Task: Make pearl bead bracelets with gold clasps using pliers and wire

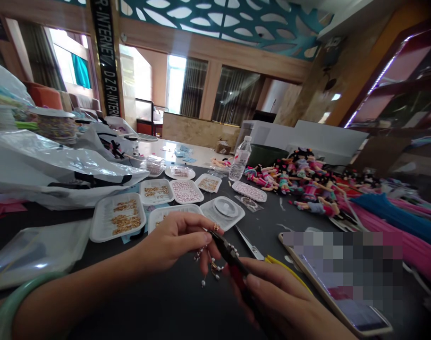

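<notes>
My left hand (181,238) pinches a beaded bracelet (215,267), whose pale beads and small gold and silver charms dangle below the fingers. Wrapped round a pair of pliers (232,259) with dark jaws and red-and-black handles is my right hand (272,293). The jaws reach up to the left fingertips, right at the jewellery; whether they grip a part of it is hidden. Just beyond the hands lies a white tray (238,223) with a round white lid (225,207) on it. Scissors (250,243) with yellow handles rest beside the pliers, partly behind my right hand.
Trays of gold findings (100,222) and pink beads (186,190) stand ahead. A water bottle (240,159) is behind them. Small dolls (307,184) are heaped at right, near a phone (333,283). Plastic bags (41,165) and a clear sleeve (41,250) lie left.
</notes>
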Motion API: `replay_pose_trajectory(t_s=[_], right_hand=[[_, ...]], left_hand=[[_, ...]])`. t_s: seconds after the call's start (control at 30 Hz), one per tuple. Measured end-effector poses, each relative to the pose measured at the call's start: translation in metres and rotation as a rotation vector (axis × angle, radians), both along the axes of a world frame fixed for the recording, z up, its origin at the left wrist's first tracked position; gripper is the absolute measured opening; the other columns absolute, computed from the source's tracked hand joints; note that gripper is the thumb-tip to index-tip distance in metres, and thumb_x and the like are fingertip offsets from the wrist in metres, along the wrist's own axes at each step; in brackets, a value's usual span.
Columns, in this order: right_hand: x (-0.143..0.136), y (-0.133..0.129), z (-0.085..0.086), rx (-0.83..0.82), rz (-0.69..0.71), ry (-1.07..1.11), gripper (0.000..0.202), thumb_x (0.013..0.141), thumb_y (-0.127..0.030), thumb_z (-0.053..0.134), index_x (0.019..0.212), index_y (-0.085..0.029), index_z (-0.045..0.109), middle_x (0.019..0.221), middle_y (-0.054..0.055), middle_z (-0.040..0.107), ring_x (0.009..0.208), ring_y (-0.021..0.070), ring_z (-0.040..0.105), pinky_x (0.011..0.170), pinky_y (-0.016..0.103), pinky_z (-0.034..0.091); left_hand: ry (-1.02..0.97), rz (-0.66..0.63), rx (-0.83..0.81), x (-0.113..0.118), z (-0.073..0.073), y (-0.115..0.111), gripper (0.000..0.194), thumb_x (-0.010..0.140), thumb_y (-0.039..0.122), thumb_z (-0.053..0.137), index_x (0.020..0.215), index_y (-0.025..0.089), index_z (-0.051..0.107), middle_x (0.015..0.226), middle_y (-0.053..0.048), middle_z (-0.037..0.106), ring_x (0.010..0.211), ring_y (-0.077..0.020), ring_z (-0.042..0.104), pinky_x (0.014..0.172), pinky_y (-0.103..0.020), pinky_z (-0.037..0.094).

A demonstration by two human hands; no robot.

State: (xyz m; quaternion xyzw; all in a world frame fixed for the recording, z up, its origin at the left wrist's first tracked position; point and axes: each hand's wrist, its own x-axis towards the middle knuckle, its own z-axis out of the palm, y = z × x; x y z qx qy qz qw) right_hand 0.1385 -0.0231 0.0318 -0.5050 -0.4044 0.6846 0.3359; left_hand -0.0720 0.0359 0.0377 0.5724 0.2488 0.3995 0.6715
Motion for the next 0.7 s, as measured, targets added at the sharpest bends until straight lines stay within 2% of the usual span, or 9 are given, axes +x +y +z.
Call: replay_pose_trajectory(t_s=[0.27,0.53,0.7], right_hand=[[0.0003,-0.0004,-0.0019,0.011,-0.004,-0.014,0.05,0.069,-0.049,0.074,0.109,-0.021,0.064,0.068,-0.002,0.065,0.066,0.011,0.054,0.063,0.022,0.036],[0.0014,-0.0007,-0.0025,-0.004,-0.039,-0.054,0.06,0.066,-0.051,0.075,0.114,-0.019,0.06,0.074,0.001,0.069,0.067,0.013,0.057,0.064,0.024,0.038],[0.0031,0.0,-0.005,0.012,-0.036,-0.082,0.063,0.066,-0.052,0.074,0.117,-0.019,0.059,0.074,0.001,0.069,0.074,0.0166,0.059,0.072,0.027,0.039]], left_hand=[[0.003,-0.003,0.002,-0.0015,0.0004,-0.0009,0.014,0.079,0.016,0.061,0.091,0.009,0.066,0.068,-0.005,0.071,0.049,-0.0109,0.063,0.051,-0.021,0.048],[-0.02,-0.012,-0.017,-0.0012,0.0015,-0.0001,0.015,0.079,0.016,0.063,0.092,0.008,0.066,0.069,-0.006,0.071,0.05,-0.0113,0.064,0.052,-0.021,0.049],[-0.024,-0.014,-0.009,-0.0017,0.0024,-0.0002,0.015,0.079,0.016,0.063,0.092,0.009,0.066,0.07,-0.006,0.072,0.049,-0.0115,0.064,0.051,-0.021,0.048]])
